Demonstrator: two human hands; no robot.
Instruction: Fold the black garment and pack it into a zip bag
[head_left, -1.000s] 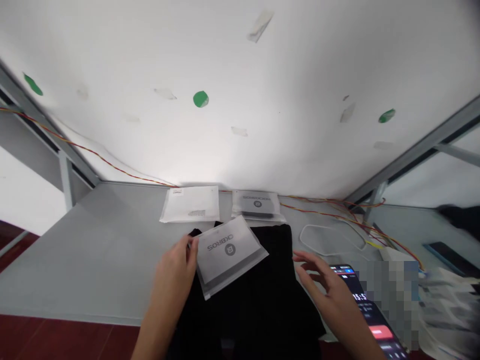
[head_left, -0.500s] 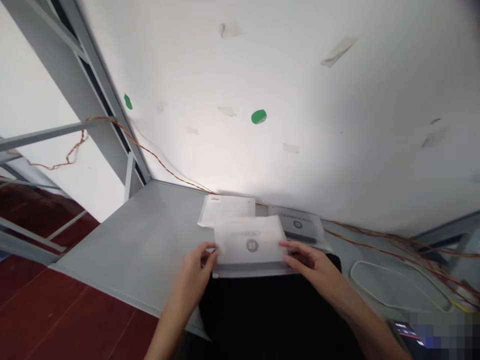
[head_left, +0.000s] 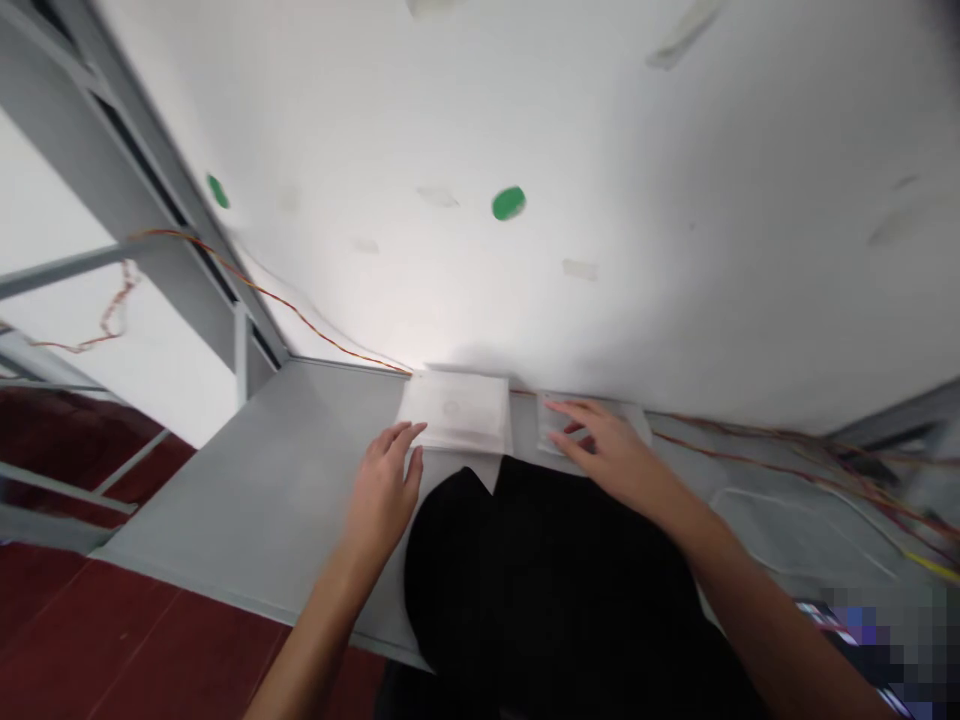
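My left hand (head_left: 384,486) lies flat and open on the grey table (head_left: 285,470), its fingertips just short of a white frosted packet (head_left: 457,410) that rests by the back wall. My right hand (head_left: 600,450) is open too, fingers stretched over a second frosted packet (head_left: 556,428) to the right of the first. A black garment (head_left: 547,570) lies on the table between my forearms and hangs over the front edge.
A white wall (head_left: 525,150) with green dots (head_left: 508,203) and tape scraps rises behind the table. Red and yellow wires (head_left: 750,450) run along its base. A white cable loop (head_left: 795,520) lies at the right, a phone (head_left: 832,615) at the lower right. Grey metal frame bars (head_left: 127,190) stand at the left.
The packet I held in both hands half a second ago now lies on the stack by the wall. Both hands have let go and rest open.
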